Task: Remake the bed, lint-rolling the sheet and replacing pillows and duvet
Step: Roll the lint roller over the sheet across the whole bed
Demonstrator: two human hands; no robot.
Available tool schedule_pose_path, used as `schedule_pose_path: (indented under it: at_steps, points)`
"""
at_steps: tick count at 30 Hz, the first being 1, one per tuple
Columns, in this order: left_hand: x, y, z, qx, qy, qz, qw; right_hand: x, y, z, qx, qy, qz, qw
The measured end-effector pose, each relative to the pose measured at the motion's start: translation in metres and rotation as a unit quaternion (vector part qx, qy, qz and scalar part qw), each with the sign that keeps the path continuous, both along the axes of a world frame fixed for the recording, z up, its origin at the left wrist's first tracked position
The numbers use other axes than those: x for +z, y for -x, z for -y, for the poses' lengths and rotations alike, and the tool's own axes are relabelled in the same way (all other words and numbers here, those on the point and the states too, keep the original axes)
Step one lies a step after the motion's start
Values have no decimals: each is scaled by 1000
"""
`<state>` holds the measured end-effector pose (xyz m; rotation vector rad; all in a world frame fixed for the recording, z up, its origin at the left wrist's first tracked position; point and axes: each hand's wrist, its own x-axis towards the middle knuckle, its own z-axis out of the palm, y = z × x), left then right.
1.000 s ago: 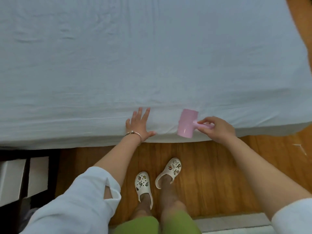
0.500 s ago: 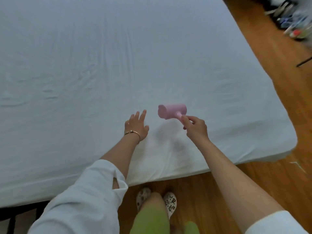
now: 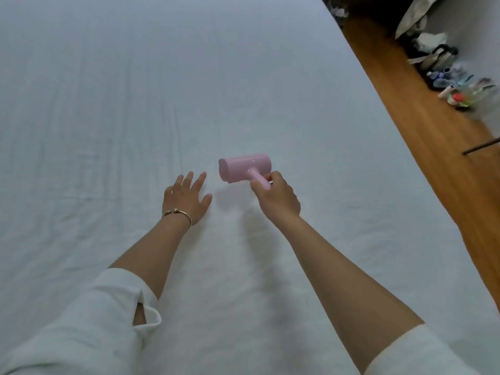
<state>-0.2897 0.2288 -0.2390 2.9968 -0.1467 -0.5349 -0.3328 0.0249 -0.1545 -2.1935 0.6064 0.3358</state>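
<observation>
**Pink lint roller held over the white sheet**

A pale, lightly creased white fitted sheet (image 3: 135, 104) fills almost the whole frame, from the upper left down to the bottom edge. Just right of the frame's centre the right hand (image 3: 277, 197) grasps the short handle of a pink plastic lint roller with a drum-shaped head (image 3: 244, 167), fingers and thumb curled round the handle. The roller's head lies crosswise, above and to the left of the hand. A soft shadow falls on the sheet below it; whether the head touches the sheet cannot be told.

Just left of the roller, near it but apart from it, the left hand (image 3: 186, 198) is released, its fingers straight and spread, palm down over the sheet. Whether the palm presses the fabric cannot be told. A thin gold-coloured bangle (image 3: 178, 215) circles that wrist. Both forearms reach in from the bottom of the frame, each coming out of a rolled-up white sleeve (image 3: 81, 334).

Along the right side of the frame a strip of brown wooden floor (image 3: 433, 144) runs diagonally beside the bed's edge. In the upper right corner a blurred cluster of small bottles and other items (image 3: 457, 87) stands on that floor, too smeared to make out further.
</observation>
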Motion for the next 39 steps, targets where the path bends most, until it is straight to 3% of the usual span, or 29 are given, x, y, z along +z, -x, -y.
schedule_pose_path:
  at_steps: [7, 12, 16, 23, 32, 39]
  points:
    - [-48, -129, 9, 51, 41, 10, 998, -37, -176, -18, -13, 3, 72, 997]
    - [-97, -137, 11, 85, 81, 113, 987, -72, -253, -45, -27, 68, 125, 989]
    - [-115, -140, 11, 86, 85, 150, 981, -107, -270, -60, -46, 122, 114, 985]
    - [-120, -142, 10, 83, 85, 144, 982, -109, -239, -64, -101, 94, 110, 984]
    - [-82, -138, 4, 54, 79, 53, 994, -90, -110, -54, -102, 63, 52, 991]
    - [-69, 2, 15, 33, 79, 72, 994, -80, 14, -47, -105, 55, 22, 993]
